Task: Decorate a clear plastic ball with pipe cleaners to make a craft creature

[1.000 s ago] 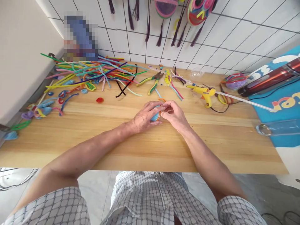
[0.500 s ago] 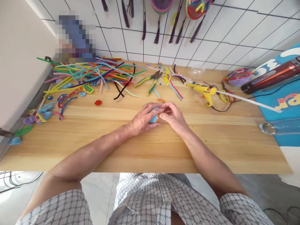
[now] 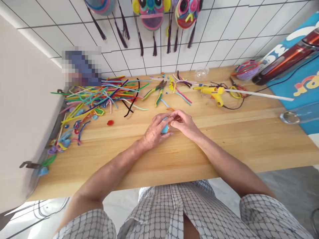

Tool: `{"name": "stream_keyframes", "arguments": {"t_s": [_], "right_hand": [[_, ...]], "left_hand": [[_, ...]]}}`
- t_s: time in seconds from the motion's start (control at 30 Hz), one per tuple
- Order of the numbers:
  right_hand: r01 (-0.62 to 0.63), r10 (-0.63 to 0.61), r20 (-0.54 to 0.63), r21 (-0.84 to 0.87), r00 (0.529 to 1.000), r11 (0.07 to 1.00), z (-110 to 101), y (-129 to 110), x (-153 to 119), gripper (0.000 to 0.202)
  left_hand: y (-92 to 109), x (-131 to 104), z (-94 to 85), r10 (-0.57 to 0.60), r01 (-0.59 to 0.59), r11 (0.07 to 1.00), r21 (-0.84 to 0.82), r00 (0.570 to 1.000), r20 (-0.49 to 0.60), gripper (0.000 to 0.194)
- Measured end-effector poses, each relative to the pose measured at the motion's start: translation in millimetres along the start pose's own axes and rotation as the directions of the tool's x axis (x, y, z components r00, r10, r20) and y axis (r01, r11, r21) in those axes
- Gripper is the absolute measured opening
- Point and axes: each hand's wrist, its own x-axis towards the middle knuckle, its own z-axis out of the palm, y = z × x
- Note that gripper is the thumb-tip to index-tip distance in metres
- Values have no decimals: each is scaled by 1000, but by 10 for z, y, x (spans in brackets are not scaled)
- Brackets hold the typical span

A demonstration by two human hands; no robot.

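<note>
"What's that between the two hands?"

"A small blue piece (image 3: 164,128) with a rounded outline and orange edging, at the middle of the wooden table (image 3: 164,166); fingers hide most of it. An orange strand (image 3: 170,109) curls out just beyond."

"And each grip?"

"The left hand (image 3: 155,130) is clamped over the piece, fingers across its top. The right hand (image 3: 184,125) has its fingertips bent in at the orange edge; I can't tell whether they're pinched on it."

"What about the other materials?"

"A tangled heap of thin, bendy pipe cleaners (image 3: 102,94), too many to count. Smooth plastic on the yellow glue gun (image 3: 211,91), ridged handles on the pliers (image 3: 159,98)."

"Counts?"

"One glue gun, one pair of pliers, one pair of scissors (image 3: 235,95), one red disc (image 3: 110,122), two crossed black stems (image 3: 130,109). On the white tiled wall (image 3: 209,43), three rounded, colourful masks (image 3: 151,18) show, the leftmost cut off."
</note>
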Motion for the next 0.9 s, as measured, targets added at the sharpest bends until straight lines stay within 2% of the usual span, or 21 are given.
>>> {"name": "stream_keyframes", "arguments": {"t_s": [0.17, 0.4, 0.7, 0.9], "right_hand": [[35, -34, 15, -47, 999, 998, -15, -31, -34, 28], [67, -71, -32, -124, 997, 990, 40, -28, -69, 28], [108, -111, -25, -103, 994, 989, 40, 56, -52, 27], [146, -152, -40, -139, 988, 980, 49, 94, -29, 32]], "left_hand": [[-6, -13, 13, -10, 10, 1000, -15, 1000, -18, 68], [-1, -9, 41, 25, -25, 1000, 6, 997, -72, 67], [-38, -3, 44, 12, -10, 998, 60, 999, -37, 65], [-37, 10, 47, 31, -27, 998, 61, 997, -68, 64]]}}
